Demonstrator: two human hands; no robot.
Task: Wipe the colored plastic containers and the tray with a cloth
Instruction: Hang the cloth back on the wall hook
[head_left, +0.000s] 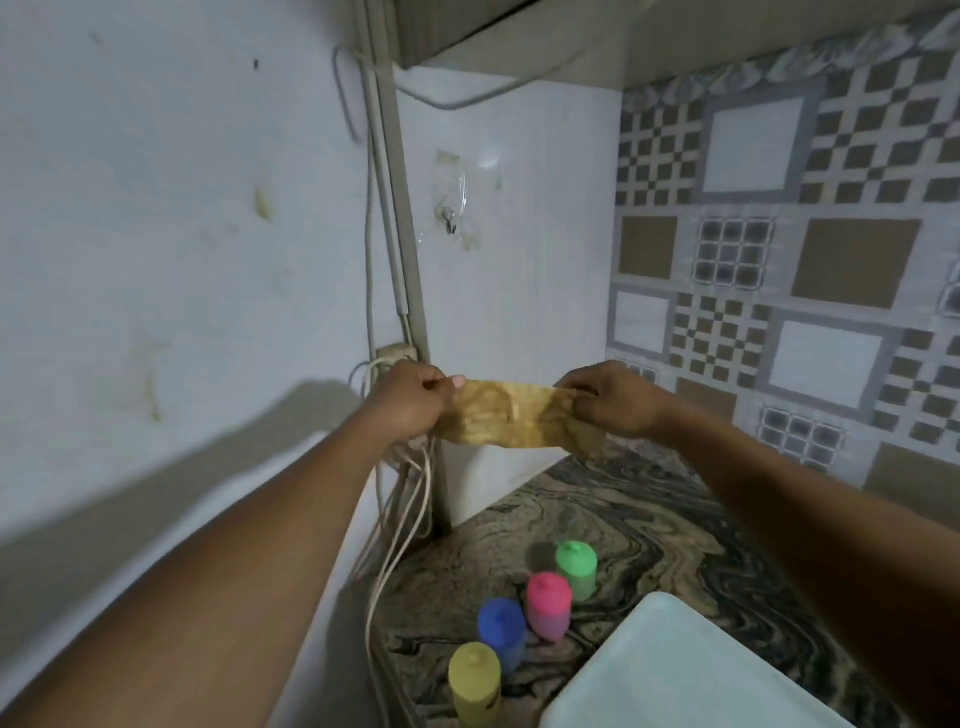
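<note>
Head view: cloth (511, 413) stretched in air above counter (649, 519) back left corner. Left hand (410, 400) grip pinches one end, right hand (610, 397) grip pinches other. Green container (575, 566), pink container (548, 603), blue container (501, 631) and yellow container (475, 680) stand in row near left edge. Tray (675, 670) at front right. Cloth touches none; wiping likely not begun, all left.

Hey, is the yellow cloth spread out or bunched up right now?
Spread out. The left hand and right hand each pinch one end, stretching the cloth into a band in the air above the counter.
</note>
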